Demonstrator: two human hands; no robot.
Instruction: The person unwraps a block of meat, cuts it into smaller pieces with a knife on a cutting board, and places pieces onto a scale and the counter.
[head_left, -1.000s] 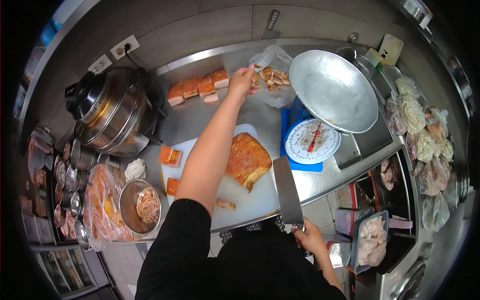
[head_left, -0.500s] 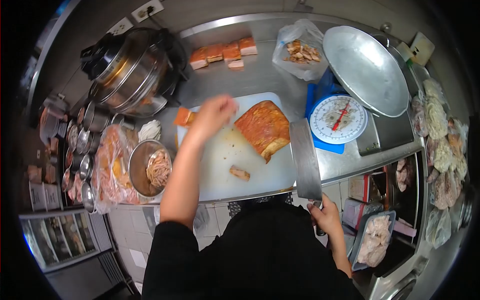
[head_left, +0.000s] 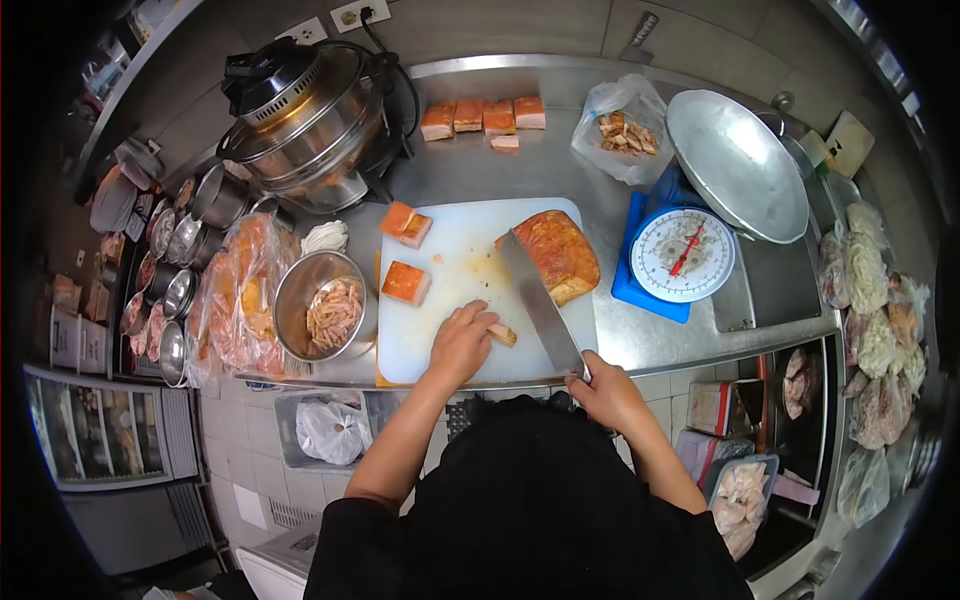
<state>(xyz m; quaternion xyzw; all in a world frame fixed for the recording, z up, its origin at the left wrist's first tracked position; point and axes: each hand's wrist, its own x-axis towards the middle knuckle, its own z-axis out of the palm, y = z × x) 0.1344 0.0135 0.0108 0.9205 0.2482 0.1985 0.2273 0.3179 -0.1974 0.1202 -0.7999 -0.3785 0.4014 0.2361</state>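
Note:
A white cutting board (head_left: pixel 450 230) lies on the steel counter. Near its front edge, my left hand (head_left: pixel 462 342) has its fingers on a small strip of meat (head_left: pixel 502 334). My right hand (head_left: pixel 606 391) is closed round the handle of a cleaver (head_left: pixel 545 310), whose blade slants up and left over the board. The blade's far end is by the large browned slab of meat (head_left: pixel 555 257). Two cut blocks of meat (head_left: pixel 406 283) (head_left: pixel 405 224) sit on the board's left side.
Several meat blocks (head_left: pixel 469 115) line the counter's back. Beside a bag of meat pieces (head_left: pixel 627 134) stands a blue scale (head_left: pixel 682 254) with a metal pan (head_left: pixel 737 165). At left are a steel bowl of meat strips (head_left: pixel 325 305), a bag of meat (head_left: pixel 245 300) and a round cooker (head_left: pixel 300 130).
My left hand has come from the back of the counter down to the strip at the board's front. My right hand has swung the cleaver from right of the board to over it.

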